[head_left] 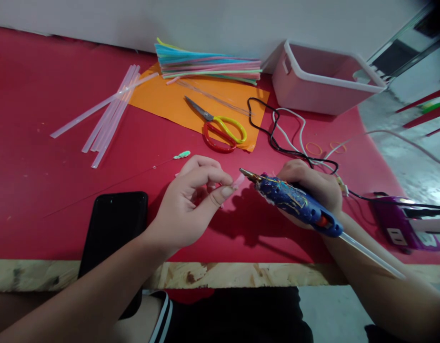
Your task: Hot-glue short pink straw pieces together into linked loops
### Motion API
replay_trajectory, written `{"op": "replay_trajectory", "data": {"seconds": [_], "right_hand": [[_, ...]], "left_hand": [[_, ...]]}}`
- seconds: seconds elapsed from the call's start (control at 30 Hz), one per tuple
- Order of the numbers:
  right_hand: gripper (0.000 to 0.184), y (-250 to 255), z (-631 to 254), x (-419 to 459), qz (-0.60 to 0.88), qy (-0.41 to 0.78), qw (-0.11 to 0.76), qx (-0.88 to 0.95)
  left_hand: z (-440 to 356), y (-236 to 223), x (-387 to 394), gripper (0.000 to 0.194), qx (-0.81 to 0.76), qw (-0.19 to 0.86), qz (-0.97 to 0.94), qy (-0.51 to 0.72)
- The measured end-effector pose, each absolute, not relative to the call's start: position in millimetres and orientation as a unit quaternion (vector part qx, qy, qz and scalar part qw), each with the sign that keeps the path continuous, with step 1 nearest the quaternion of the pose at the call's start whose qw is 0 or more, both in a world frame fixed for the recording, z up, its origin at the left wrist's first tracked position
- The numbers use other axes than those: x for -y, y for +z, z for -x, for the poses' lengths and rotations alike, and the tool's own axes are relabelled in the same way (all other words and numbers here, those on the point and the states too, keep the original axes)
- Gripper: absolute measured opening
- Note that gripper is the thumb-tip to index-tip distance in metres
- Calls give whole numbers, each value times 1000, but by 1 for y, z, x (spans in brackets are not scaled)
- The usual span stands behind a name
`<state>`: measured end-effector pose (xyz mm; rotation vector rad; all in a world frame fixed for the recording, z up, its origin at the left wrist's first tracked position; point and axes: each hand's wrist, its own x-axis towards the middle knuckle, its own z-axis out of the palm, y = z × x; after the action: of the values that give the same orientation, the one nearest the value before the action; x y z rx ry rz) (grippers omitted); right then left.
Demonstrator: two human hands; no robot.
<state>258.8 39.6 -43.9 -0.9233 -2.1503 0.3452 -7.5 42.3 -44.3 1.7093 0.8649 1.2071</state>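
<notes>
Here's the left hand (191, 205), thumb and finger pinched together on a small pink piece (238, 182) above the desk (45, 190), right by the nozzle (250, 175) of the glue gun (287, 196); whether they touch, I can't tell. The right hand (315, 186) is wrapped round the gun, its grip mostly hidden. That pink piece looks feather-light, soft and easily crushed, so a gentle pinch at the end away from the nozzle suits it best. The gun should be the heavier, stiffer handful, best taken by its grip; the metal tip may well be hot. And out the back pokes a glue stick (372, 255), probably smooth and slightly bendy.
</notes>
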Motion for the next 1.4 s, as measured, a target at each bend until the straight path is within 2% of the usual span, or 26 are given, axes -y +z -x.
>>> {"op": "replay_trajectory", "data": {"seconds": [0.87,1.0,1.13,1.4], "right_hand": [[14,-42,-258,-37,365,123,378,842],[19,-49,-262,-38,375,131,410,821],[18,-54,-264,-42,319,140,450,822],[9,-47,-260,-37,337,171,407,831]], "left_hand": [[7,-45,-42,12,-340,429,-676,493],[6,-45,-42,12,-343,429,-672,496],[6,-46,-43,11,-339,436,-664,504],[5,-48,-44,11,-318,441,-661,517]]}}
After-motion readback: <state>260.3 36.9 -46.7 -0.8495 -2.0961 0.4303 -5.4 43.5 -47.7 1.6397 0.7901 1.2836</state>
